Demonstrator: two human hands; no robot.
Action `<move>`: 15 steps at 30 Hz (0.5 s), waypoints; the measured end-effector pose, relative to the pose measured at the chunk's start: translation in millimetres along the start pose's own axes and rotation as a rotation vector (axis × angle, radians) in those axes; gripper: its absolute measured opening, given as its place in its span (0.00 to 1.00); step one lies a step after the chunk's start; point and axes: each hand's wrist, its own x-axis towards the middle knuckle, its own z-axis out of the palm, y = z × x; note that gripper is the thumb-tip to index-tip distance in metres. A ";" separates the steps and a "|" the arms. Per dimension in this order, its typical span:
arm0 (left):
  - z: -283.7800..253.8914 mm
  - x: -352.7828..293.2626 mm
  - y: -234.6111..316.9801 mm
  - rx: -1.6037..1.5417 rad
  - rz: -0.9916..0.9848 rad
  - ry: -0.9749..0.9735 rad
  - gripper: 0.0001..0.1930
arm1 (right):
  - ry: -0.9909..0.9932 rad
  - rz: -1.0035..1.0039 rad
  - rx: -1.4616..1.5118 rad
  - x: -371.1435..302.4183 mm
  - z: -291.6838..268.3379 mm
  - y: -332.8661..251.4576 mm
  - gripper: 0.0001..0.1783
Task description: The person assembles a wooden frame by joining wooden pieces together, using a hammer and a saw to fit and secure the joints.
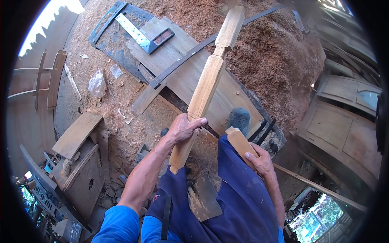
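Observation:
My left hand [184, 128] is closed round a long wooden post [207, 83] near its lower end. The post slants up and away over the work board, with carved notches along its length and a tenon at the near end. In my right hand [262, 163] is a shorter wooden piece [240, 142], its tenoned end pointing up, held against my thigh. Beneath the post lies a wide wooden board [237, 95], and my shod foot [238, 120] rests on it. A try square with a blue handle [150, 45] lies at the board's far left end.
A long dark strip [184, 61] crosses the board under the post. Reddish shavings [279, 69] heap up at the far right. Left of the board are a plastic bag [97, 84] and a wooden bench [77, 135]. Wooden cabinet panels [338, 129] stand at the right.

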 end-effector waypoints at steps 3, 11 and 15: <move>-3.9 -11.3 2.5 0.122 -0.065 -0.054 0.33 | -0.003 0.112 0.404 4.8 -1.4 3.4 0.38; 21.3 -11.3 -49.9 0.522 -0.070 0.049 0.28 | 0.012 0.016 0.952 39.2 8.3 0.6 0.38; 28.8 -0.7 -63.5 0.611 -0.094 0.157 0.30 | 0.042 0.056 0.918 36.7 14.1 11.0 0.39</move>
